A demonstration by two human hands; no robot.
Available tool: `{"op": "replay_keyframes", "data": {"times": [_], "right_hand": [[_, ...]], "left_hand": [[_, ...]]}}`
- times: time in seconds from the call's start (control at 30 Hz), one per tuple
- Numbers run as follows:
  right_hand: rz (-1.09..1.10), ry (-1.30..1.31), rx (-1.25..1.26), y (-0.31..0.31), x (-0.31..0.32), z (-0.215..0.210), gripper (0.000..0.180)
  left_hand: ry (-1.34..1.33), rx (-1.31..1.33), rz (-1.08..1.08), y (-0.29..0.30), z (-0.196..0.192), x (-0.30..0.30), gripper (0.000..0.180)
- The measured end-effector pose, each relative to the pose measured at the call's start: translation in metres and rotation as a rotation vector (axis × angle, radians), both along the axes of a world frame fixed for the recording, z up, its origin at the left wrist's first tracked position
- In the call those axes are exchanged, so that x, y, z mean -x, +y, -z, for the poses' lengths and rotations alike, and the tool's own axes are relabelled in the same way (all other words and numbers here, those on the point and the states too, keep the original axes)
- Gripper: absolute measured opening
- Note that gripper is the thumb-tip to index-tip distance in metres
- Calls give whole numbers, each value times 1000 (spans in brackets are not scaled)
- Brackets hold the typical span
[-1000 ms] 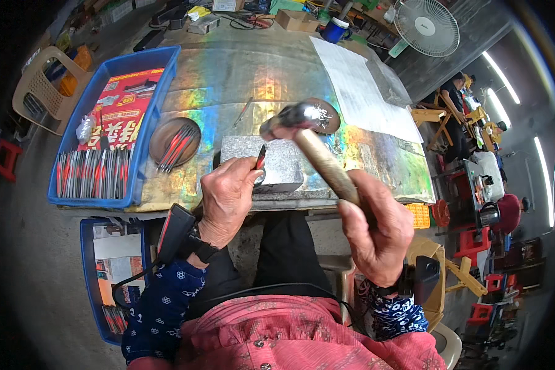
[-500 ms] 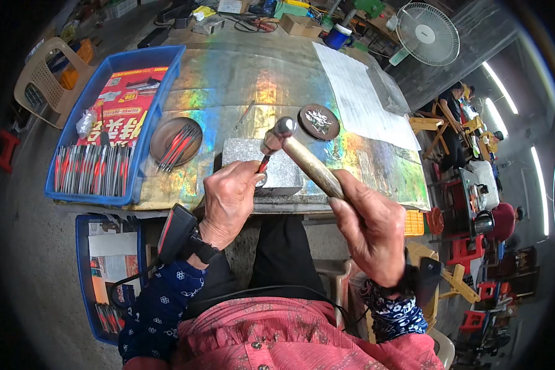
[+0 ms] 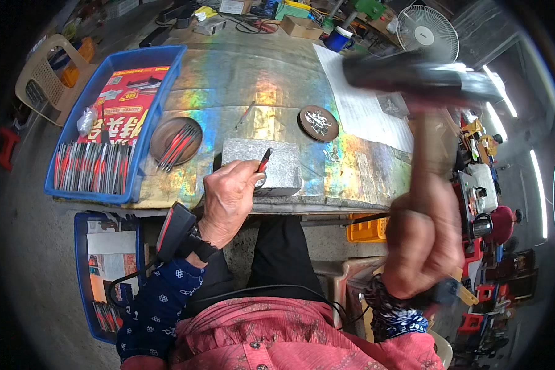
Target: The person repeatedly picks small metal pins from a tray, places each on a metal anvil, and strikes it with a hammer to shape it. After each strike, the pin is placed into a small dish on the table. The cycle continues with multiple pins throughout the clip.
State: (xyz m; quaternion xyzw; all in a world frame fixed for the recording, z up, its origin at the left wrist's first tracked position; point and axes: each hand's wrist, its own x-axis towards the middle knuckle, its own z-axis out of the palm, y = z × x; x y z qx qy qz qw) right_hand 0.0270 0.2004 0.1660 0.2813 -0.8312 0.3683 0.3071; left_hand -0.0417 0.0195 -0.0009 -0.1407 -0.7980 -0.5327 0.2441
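My left hand (image 3: 231,191) pinches a small red-and-black tool piece (image 3: 264,160) and holds it against the near edge of a grey stone block (image 3: 263,163) on the table. My right hand (image 3: 422,237) grips the wooden handle of a hammer (image 3: 422,77), raised high at the right; its dark head is blurred by motion above the white paper. The hammer is well clear of the block.
A brown dish of red-handled tools (image 3: 175,139) lies left of the block, a dark round dish (image 3: 319,123) to its right. A blue tray (image 3: 108,117) holds rows of tools. White paper sheet (image 3: 364,111), fan (image 3: 427,31), orange crate (image 3: 367,228) under the table.
The hammer, which half a second ago was down on the piece at the block, has swung up and to the right. My left hand has stayed at the block.
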Motion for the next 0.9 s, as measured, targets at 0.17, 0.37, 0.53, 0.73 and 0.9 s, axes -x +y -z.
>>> {"op": "replay_keyframes", "data": {"times": [0.17, 0.37, 0.53, 0.73, 0.9], "right_hand": [[82, -481, -160, 4, 10, 23, 28], [122, -479, -111, 7, 4, 15, 27], [96, -199, -86, 3, -5, 4, 29], [113, -540, -193, -3, 5, 18, 28], [100, -482, -67, 11, 1, 22, 25]], "left_hand": [[16, 41, 15, -2, 2, -3, 13], [41, 19, 4, -1, 3, 1, 12], [19, 37, 1, 0, 3, -1, 12], [45, 22, 13, -2, 3, 0, 12], [35, 21, 7, -1, 3, -1, 13]]}}
